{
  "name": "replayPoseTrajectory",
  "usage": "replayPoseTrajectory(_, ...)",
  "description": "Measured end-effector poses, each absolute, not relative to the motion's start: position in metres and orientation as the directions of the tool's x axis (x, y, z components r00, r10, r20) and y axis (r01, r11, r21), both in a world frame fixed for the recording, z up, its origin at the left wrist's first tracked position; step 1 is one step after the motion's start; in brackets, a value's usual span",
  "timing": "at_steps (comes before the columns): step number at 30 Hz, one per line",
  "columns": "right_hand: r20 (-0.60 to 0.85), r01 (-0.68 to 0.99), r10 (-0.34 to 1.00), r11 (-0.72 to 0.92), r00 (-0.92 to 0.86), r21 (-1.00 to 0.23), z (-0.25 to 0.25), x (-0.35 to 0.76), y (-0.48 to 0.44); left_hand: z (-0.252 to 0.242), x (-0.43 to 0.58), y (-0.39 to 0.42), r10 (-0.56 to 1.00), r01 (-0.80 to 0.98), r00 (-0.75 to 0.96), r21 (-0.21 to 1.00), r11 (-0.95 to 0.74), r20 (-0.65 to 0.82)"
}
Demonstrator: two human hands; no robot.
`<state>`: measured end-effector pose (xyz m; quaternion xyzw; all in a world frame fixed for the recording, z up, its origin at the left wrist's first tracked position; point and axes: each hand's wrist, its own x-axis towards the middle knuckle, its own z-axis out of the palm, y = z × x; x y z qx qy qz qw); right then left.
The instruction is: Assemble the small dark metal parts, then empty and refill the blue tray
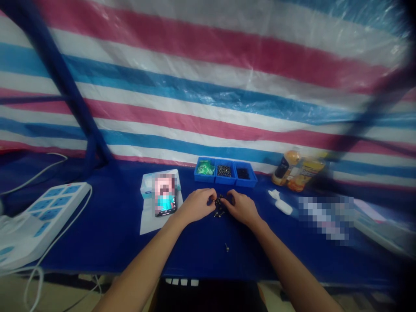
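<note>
Small dark screw-like parts (219,213) lie in a loose pile on the blue tabletop between my two hands. At the pile's left side, my left hand (200,204) has its thumb and fingers curled together in a pinch. My right hand (241,208) is at the right side, its fingers bent inward and closed near the same parts. Whatever is between the fingertips of either hand is too small to make out. A single screw-like piece (227,248) lies apart, closer to the table's front edge.
Behind my hands stand three joined blue bins (225,180) holding green packets, metallic bits and black bits. Left are a phone (165,195) leaning on a box and a white power strip (61,199). Right are two bottles (297,173) and a white case (283,207).
</note>
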<state>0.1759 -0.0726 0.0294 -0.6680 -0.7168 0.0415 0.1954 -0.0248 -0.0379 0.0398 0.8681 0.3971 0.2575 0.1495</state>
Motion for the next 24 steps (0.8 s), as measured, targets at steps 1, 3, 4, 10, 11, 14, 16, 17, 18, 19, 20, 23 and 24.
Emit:
replayPoseTrajectory(1, 0.237, 0.939, 0.970, 0.134, -0.058, -0.318, 0.034, 0.172, -0.083, 0.040, -0.025, -0.038, 0.769, 0.614, 0.552, 0.467, -0.637, 0.323)
replayPoseTrajectory(3, 0.294, 0.921, 0.945, 0.236, -0.143, -0.311, 0.038, 0.162, -0.111, 0.040, -0.026, -0.038, 0.771, 0.612, 0.553, 0.474, -0.634, 0.316)
replayPoseTrajectory(4, 0.299, 0.903, 0.927, 0.314, -0.225, -0.293, 0.038, 0.157, -0.126, 0.041, -0.026, -0.038, 0.769, 0.610, 0.553, 0.474, -0.635, 0.320)
replayPoseTrajectory(10, 0.226, 0.868, 0.881, 0.459, -0.416, -0.190, 0.015, 0.137, -0.169, 0.039, -0.025, -0.038, 0.759, 0.595, 0.546, 0.474, -0.650, 0.355)
replayPoseTrajectory(11, 0.225, 0.864, 0.877, 0.466, -0.424, -0.190, 0.013, 0.137, -0.167, 0.039, -0.025, -0.038, 0.762, 0.596, 0.544, 0.477, -0.646, 0.352)
replayPoseTrajectory(14, 0.236, 0.854, 0.858, 0.497, -0.457, -0.155, 0.010, 0.140, -0.159, 0.038, -0.027, -0.038, 0.770, 0.608, 0.540, 0.475, -0.636, 0.340)
replayPoseTrajectory(16, 0.250, 0.847, 0.840, 0.519, -0.481, -0.115, 0.009, 0.144, -0.156, 0.038, -0.028, -0.037, 0.769, 0.610, 0.541, 0.470, -0.638, 0.341)
replayPoseTrajectory(17, 0.259, 0.844, 0.833, 0.527, -0.489, -0.098, 0.009, 0.146, -0.155, 0.037, -0.027, -0.037, 0.767, 0.609, 0.542, 0.468, -0.640, 0.344)
replayPoseTrajectory(18, 0.269, 0.842, 0.827, 0.532, -0.494, -0.088, 0.008, 0.149, -0.155, 0.037, -0.027, -0.037, 0.765, 0.609, 0.543, 0.466, -0.642, 0.346)
replayPoseTrajectory(19, 0.278, 0.843, 0.825, 0.531, -0.492, -0.087, 0.008, 0.152, -0.153, 0.037, -0.027, -0.037, 0.765, 0.609, 0.543, 0.464, -0.643, 0.347)
replayPoseTrajectory(20, 0.286, 0.846, 0.829, 0.525, -0.482, -0.096, 0.008, 0.155, -0.152, 0.037, -0.026, -0.038, 0.765, 0.609, 0.543, 0.463, -0.643, 0.347)
replayPoseTrajectory(23, 0.290, 0.857, 0.865, 0.473, -0.409, -0.202, 0.014, 0.168, -0.140, 0.038, -0.025, -0.038, 0.767, 0.613, 0.539, 0.463, -0.640, 0.348)
replayPoseTrajectory(24, 0.293, 0.850, 0.878, 0.455, -0.379, -0.264, 0.018, 0.173, -0.133, 0.038, -0.025, -0.039, 0.768, 0.614, 0.537, 0.464, -0.639, 0.348)
